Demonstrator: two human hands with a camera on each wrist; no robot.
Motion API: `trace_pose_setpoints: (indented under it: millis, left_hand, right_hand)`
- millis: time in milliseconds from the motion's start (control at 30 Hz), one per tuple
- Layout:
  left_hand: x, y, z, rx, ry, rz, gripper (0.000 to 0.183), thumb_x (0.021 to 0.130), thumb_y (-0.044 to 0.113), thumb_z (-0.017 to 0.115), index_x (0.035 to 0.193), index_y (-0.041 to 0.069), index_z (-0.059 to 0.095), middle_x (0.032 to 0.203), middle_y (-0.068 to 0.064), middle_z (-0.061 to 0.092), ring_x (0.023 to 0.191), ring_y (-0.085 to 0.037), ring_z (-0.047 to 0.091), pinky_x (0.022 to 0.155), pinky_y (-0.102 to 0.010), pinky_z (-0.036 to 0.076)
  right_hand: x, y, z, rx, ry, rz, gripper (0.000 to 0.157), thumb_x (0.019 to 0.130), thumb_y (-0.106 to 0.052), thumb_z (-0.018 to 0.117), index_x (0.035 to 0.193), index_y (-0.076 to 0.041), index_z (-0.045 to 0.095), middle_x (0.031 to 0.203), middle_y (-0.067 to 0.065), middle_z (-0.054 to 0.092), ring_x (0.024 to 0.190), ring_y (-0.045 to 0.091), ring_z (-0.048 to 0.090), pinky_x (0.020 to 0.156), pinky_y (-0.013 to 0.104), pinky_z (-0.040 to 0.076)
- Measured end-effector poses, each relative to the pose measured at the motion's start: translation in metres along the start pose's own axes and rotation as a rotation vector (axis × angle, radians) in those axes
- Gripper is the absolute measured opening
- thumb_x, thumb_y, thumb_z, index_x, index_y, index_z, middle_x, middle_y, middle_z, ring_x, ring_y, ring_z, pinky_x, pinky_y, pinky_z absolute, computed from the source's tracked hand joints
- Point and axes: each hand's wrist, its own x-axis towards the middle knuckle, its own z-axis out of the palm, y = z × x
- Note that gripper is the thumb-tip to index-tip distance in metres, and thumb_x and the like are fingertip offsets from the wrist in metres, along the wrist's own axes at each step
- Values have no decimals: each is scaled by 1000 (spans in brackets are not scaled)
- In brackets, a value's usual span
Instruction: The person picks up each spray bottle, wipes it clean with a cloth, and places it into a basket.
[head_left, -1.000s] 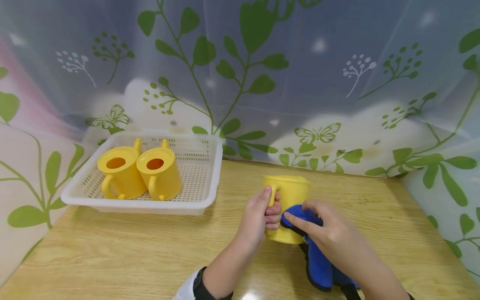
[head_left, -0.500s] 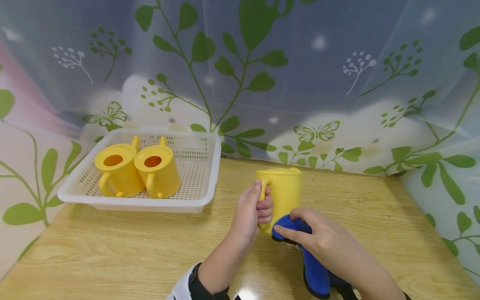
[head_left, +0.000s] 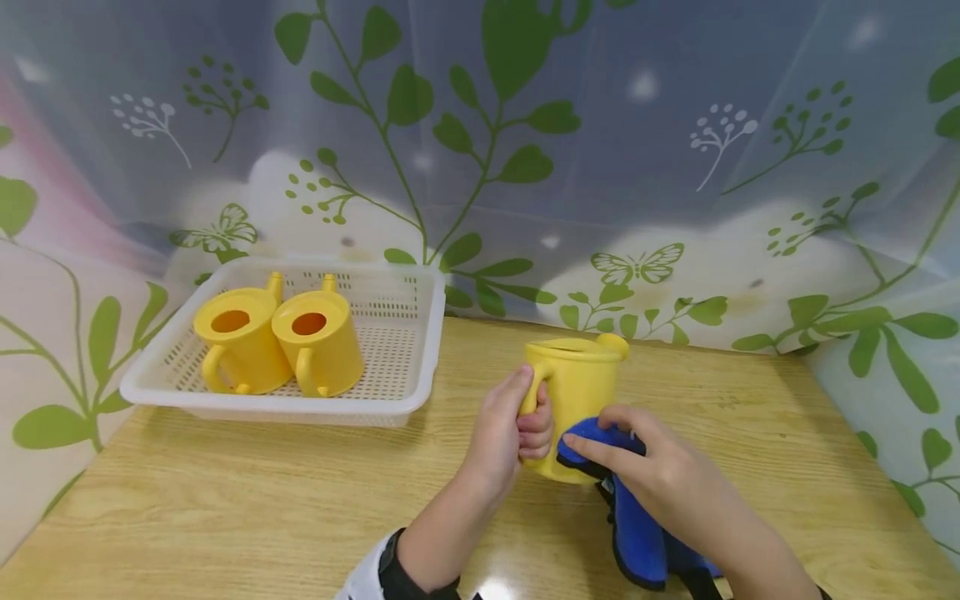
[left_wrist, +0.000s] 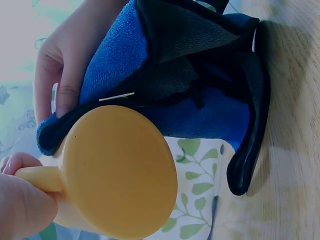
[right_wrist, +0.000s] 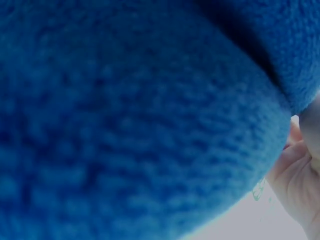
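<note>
A yellow watering can (head_left: 581, 387) is held up by its handle in my left hand (head_left: 501, 433), fingers wrapped round the grip. Its short spout points away to the right in the head view, and its round flat base (left_wrist: 120, 170) faces the left wrist camera. My right hand (head_left: 667, 467) pinches a blue cloth with dark edging (head_left: 636, 525) and presses it against the can's lower side. Folds of the cloth hang down below the hand. In the right wrist view the blue fabric (right_wrist: 140, 130) fills most of the picture and hides the can.
At the left of the wooden table (head_left: 300, 508) stands a white perforated plastic basket (head_left: 393, 358). Two more yellow watering cans, one left (head_left: 251, 342) and one right (head_left: 330, 354), stand side by side in it. A leaf-patterned curtain (head_left: 637, 175) runs behind the table.
The watering can has turned in my left hand, so its spout now shows at the right. Can and cloth shifted slightly left and then back right. The basket's cans stayed put.
</note>
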Motion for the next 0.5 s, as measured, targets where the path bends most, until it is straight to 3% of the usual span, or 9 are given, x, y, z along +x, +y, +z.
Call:
trace_pose_setpoints:
  millis: [167, 300, 500]
  left_hand:
    - [-1, -1, 2, 15, -11, -9, 31, 99, 29, 29, 74, 11, 38, 49, 8, 23, 40, -6, 18, 39, -20, 14]
    - [-1, -2, 4, 28, -29, -39, 32, 99, 29, 30, 73, 12, 38, 49, 8, 23, 40, -6, 18, 39, -20, 14]
    - [-1, -4, 7, 26, -59, -67, 32, 99, 29, 31, 73, 11, 37, 49, 8, 22, 40, -6, 18, 38, -19, 15]
  right_hand:
    - [1, 3, -1, 27, 54, 37, 38, 101, -24, 26, 119, -22, 60, 101, 10, 52, 69, 11, 46, 52, 13, 34]
    - [1, 5, -1, 23, 104, 75, 37, 101, -24, 29, 116, -20, 62, 100, 11, 53, 79, 16, 49, 57, 18, 37]
    - [5, 9, -1, -11, 291, 102, 33, 100, -26, 37, 104, -14, 68, 95, 13, 56, 75, 17, 49, 56, 21, 36]
